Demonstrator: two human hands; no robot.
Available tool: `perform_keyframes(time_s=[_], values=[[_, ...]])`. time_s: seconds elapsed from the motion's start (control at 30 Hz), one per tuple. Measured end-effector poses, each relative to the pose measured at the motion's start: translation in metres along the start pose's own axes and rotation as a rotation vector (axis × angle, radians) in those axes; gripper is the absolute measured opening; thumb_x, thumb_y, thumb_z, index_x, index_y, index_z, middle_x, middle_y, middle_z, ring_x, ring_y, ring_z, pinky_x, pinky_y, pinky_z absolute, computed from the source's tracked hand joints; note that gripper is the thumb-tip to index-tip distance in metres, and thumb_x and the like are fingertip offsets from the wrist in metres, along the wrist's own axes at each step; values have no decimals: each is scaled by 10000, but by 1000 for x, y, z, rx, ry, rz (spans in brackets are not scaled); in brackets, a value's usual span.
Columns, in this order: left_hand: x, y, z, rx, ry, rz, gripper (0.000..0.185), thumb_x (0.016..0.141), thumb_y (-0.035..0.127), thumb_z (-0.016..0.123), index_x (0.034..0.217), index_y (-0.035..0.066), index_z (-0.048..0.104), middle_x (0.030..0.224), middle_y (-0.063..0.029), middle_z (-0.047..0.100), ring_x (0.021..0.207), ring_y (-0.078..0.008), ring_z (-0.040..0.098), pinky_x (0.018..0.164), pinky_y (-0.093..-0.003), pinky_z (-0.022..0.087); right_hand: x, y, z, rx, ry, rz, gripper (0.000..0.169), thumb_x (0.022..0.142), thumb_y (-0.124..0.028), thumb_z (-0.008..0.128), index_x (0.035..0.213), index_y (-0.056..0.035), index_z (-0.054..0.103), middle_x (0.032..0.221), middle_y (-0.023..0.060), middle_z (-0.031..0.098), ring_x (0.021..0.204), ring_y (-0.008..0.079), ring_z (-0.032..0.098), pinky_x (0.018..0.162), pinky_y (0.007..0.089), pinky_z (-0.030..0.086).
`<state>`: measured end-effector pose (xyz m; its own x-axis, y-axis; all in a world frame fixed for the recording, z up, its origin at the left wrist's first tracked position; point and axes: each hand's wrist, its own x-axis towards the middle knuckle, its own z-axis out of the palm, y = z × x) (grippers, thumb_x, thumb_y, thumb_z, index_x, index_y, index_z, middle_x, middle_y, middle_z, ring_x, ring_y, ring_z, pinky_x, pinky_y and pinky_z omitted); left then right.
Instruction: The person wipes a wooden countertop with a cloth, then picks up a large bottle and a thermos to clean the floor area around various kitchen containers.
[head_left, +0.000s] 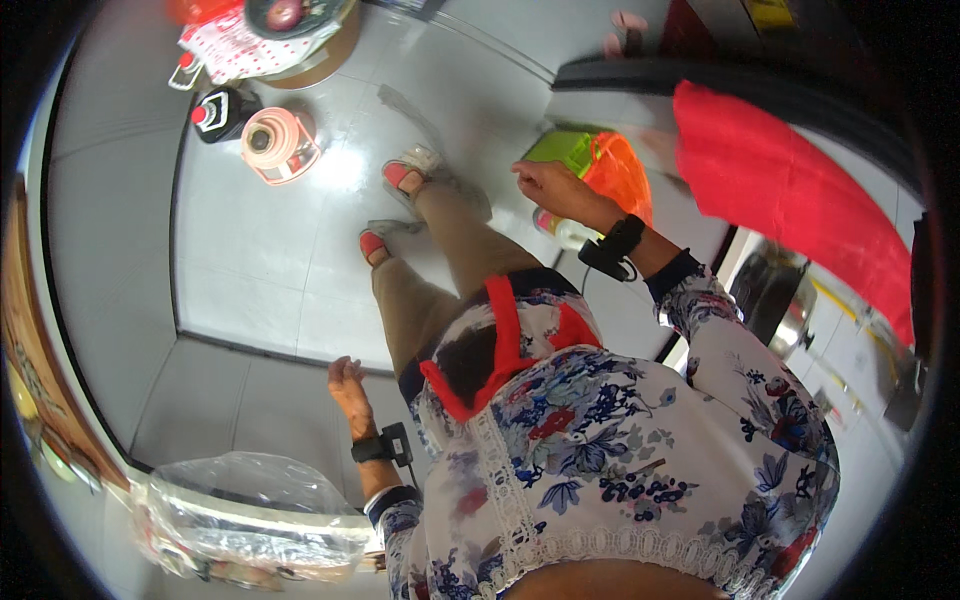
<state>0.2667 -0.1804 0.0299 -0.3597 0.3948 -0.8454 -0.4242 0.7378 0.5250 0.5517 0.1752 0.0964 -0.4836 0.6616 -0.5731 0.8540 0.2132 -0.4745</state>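
My left hand (349, 390) hangs beside my left hip above the grey floor, its fingers loosely bent and a little apart, with nothing in it. On my right side, my right hand (553, 189) is held out with its fingers curled in, and no object shows in it. Below and beyond it are a lime-green plastic bin (564, 150) and an orange plastic bag (621, 176), which look apart from the hand. A bottle (574, 231) is partly hidden behind the right wrist. Both wrists wear black strapped devices.
Ahead on the floor stand a pink jug-like container (274, 142), a dark bottle with a red cap (221, 114) and a round container (330, 64) bearing a bowl with an onion (285, 13). Red cloth (787, 195) covers a surface at right. Clear plastic (247, 517) lies at lower left.
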Motion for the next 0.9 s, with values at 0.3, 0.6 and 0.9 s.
perform_keyframes(time_s=[0.3,0.6,0.9], values=[[25,24,-25,186,-100,35,234,829,141,449,975,-39,483,889,-122,524,845,-194,529,689,-290,457,-85,10,79,156,-44,154,274,780,-146,482,1015,-9,514,660,129,551,592,195,541,575,297,432],[43,42,-34,191,-113,86,203,818,120,467,931,-43,510,823,-110,554,764,-199,567,622,-287,476,-100,-17,102,297,-127,196,290,776,-155,482,1025,-9,511,737,158,581,692,260,586,636,321,454],[64,84,-40,238,-68,106,203,825,141,468,919,-32,515,835,-104,561,775,-199,573,641,-285,475,-57,-12,59,232,51,105,212,800,-128,464,960,2,515,805,211,572,722,356,554,644,387,448]])
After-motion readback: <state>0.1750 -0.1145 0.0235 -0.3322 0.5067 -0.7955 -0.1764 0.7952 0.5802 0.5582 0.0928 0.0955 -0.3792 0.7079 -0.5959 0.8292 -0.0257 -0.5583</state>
